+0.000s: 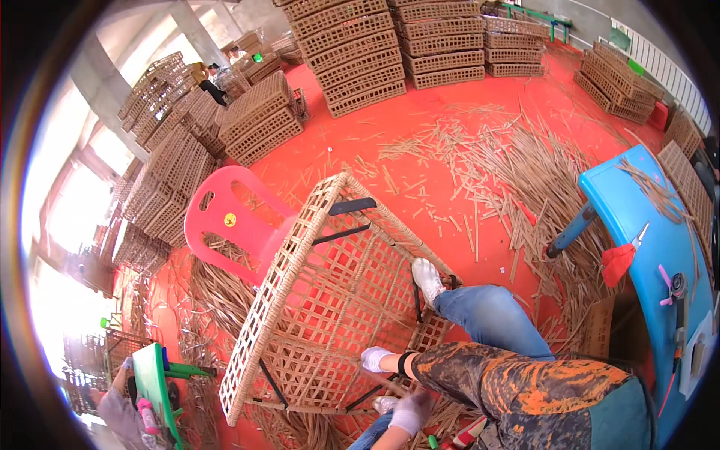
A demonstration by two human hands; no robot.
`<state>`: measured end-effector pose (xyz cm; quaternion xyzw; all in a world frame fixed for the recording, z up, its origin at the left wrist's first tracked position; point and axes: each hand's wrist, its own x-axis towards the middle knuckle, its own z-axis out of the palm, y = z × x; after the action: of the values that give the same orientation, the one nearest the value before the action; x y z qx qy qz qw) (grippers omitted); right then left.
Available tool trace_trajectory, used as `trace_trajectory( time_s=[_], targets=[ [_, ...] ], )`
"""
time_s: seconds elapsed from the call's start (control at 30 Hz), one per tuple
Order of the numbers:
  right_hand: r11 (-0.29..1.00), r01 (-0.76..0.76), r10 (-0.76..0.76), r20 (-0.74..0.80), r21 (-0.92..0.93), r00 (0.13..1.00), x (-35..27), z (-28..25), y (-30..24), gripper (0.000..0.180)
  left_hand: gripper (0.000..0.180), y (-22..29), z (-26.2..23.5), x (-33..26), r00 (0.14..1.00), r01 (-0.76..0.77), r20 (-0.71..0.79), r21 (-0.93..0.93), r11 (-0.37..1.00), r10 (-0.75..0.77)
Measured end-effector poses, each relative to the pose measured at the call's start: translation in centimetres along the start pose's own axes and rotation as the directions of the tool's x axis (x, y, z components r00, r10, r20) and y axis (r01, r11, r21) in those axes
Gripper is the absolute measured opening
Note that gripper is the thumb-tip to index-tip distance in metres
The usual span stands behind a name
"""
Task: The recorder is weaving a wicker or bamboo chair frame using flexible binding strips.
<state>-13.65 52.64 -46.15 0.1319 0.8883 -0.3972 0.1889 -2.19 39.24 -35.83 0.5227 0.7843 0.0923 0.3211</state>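
A large, shallow woven rattan basket [296, 296] with black metal struts stands tilted in front of me, close against a red plastic chair [225, 214]. My right hand [375, 359], in a white glove below a patterned sleeve, is closed at the lower part of its open lattice. My left hand [409, 413], also gloved, is just below, near the basket's lower edge. Motion smears its fingers, and a blurred brown strip [393, 386] runs beside them; whether they grip it is unclear. My shoe [427, 283] rests by the basket's right side.
Loose rattan strips [544, 180] litter the red floor. At right stands a blue table [637, 202] with scissors [640, 236] and a red cloth [618, 263]. Stacked baskets [352, 60] line the back and left. A green stool [152, 386] and another person [120, 412] are at lower left.
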Motion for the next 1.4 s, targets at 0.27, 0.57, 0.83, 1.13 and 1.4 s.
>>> trace_trajectory(
  time_s=[0.27,0.57,0.83,1.13,1.4],
  targets=[
    [0.999,0.023,-0.022,0.042,-0.029,0.999,-3.2,-3.9,-2.9,0.024,0.031,-18.5,-0.8,1.3,0.99,0.076,-0.129,0.192,0.978,-0.051],
    [0.999,-0.029,0.027,0.097,0.025,0.995,-0.6,-4.7,-1.2,0.031,0.015,-21.7,1.8,10.5,0.412,0.277,-0.161,-0.916,0.291,-0.897],
    [0.983,-0.167,0.164,0.047,0.075,0.985,-0.5,-4.3,-2.4,0.031,0.007,-15.7,-0.4,9.7,0.342,-0.011,-0.254,-0.964,0.266,-0.905],
    [0.992,-0.12,0.115,-0.144,-0.027,0.983,1.3,-2.8,-1.9,0.027,0.013,-17.0,-0.2,8.7,0.408,0.265,-0.53,-0.71,0.652,-0.743],
    [0.985,-0.004,-0.055,-0.333,-0.173,0.941,3.6,-2.4,-0.6,0.031,0.029,-16.9,-3.4,9.4,0.555,0.521,-0.657,-0.204,0.829,-0.51]
  ],
)
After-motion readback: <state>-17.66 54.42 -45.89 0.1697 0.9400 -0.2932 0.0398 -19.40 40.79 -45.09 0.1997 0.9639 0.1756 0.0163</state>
